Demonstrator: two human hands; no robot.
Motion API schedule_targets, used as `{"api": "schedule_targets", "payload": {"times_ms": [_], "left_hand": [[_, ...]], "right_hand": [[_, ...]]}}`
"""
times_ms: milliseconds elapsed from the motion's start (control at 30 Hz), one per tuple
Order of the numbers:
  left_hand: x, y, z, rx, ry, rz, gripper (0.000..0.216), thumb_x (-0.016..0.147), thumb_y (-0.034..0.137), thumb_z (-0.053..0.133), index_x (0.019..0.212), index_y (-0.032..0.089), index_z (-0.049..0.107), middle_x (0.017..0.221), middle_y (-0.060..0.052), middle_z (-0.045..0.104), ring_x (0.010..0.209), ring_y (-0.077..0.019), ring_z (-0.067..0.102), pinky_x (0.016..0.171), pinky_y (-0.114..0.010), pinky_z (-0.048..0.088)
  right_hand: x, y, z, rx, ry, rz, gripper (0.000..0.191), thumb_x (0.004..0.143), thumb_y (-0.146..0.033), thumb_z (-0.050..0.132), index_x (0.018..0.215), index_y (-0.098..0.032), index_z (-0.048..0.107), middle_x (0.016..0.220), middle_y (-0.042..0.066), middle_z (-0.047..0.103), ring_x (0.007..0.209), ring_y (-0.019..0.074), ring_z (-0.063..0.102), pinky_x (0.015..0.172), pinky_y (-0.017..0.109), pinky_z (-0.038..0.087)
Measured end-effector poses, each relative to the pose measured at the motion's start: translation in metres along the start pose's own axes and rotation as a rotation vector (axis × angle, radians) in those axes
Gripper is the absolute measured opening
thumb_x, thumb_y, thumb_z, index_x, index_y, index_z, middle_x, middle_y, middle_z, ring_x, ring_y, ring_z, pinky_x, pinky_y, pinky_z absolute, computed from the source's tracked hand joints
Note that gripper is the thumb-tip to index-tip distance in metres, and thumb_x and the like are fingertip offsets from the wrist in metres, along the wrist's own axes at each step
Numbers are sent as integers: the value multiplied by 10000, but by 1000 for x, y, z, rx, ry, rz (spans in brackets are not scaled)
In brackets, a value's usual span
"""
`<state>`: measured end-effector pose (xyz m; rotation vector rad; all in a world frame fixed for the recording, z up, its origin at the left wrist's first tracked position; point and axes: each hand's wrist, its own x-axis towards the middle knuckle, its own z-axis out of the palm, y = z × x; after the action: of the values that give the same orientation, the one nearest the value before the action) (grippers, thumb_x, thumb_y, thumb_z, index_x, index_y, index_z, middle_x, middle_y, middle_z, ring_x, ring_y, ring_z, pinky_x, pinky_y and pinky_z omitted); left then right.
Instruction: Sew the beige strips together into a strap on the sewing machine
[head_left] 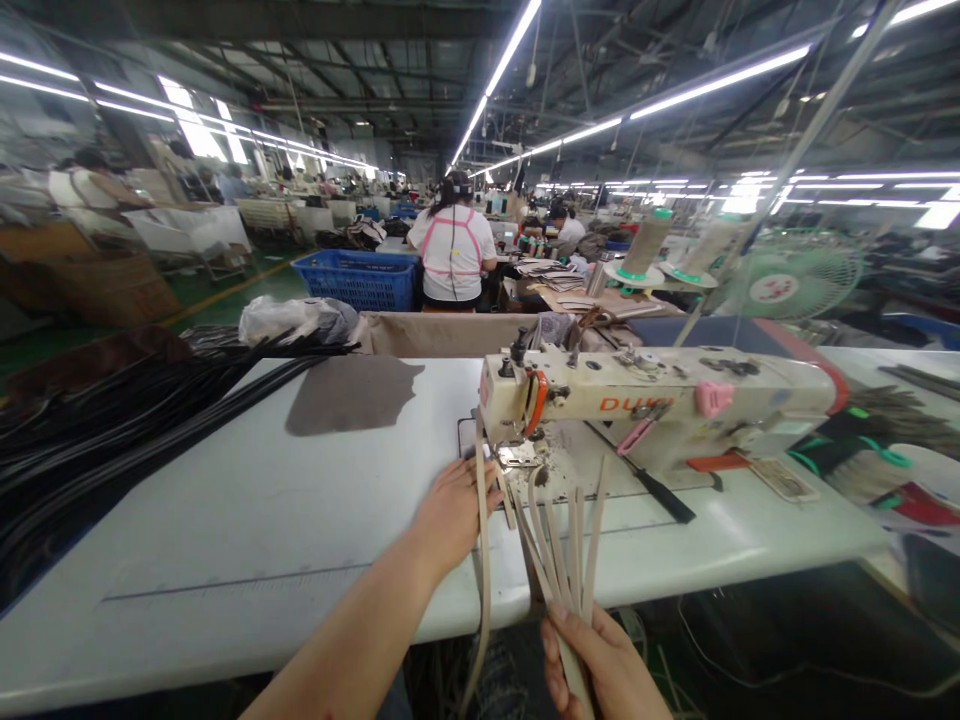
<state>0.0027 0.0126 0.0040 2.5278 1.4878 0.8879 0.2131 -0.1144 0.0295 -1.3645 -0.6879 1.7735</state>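
My left hand [454, 510] rests on the white table [247, 520] just left of the sewing machine's [660, 405] needle area, fingers closed on a long beige strap [483, 560] that hangs over the table edge. My right hand [600, 665], below the table's front edge, grips a bundle of several beige straps [566, 545] that fan upward toward the presser foot [517, 455].
A heap of black straps [112, 430] covers the table's left side. A brown leather piece [352, 392] lies at the back. Thread cones [645, 250] and a fan [787, 280] stand behind the machine. A person in white sits ahead beside a blue crate [360, 278].
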Motion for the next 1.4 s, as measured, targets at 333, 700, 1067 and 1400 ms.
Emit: {"api": "schedule_targets", "payload": {"times_ms": [333, 700, 1067, 1400], "left_hand": [[1, 0, 0, -61, -16, -29, 366, 1078, 368, 493, 1377, 224, 646, 1424, -104, 677, 1348, -283, 620, 1181, -540, 471], [1, -1, 2, 4, -35, -22, 362, 1081, 342, 479, 1367, 199, 649, 1439, -109, 666, 1350, -279, 616, 1188, -523, 466], [2, -1, -1, 3, -39, -20, 367, 1082, 351, 475, 1375, 194, 630, 1448, -118, 658, 1355, -277, 612, 1168, -515, 483], [2, 0, -2, -22, -17, -23, 354, 1079, 345, 467, 1358, 224, 649, 1423, -96, 679, 1353, -277, 612, 1176, -524, 478]], "right_hand": [[3, -14, 8, 186, -21, 1, 480, 637, -525, 929, 635, -157, 622, 464, -42, 551, 360, 15, 390, 361, 127, 255], [11, -15, 17, 225, -21, 16, 461, 636, -464, 954, 737, -151, 631, 618, -34, 611, 416, 19, 457, 350, 109, 268], [16, -24, 30, 213, -7, -20, 396, 699, -413, 917, 739, -152, 622, 610, -19, 627, 433, 38, 496, 353, 106, 302], [24, -30, 37, 246, 6, -45, 399, 644, -376, 938, 775, -148, 639, 591, -13, 636, 428, 55, 504, 349, 121, 320]]}}
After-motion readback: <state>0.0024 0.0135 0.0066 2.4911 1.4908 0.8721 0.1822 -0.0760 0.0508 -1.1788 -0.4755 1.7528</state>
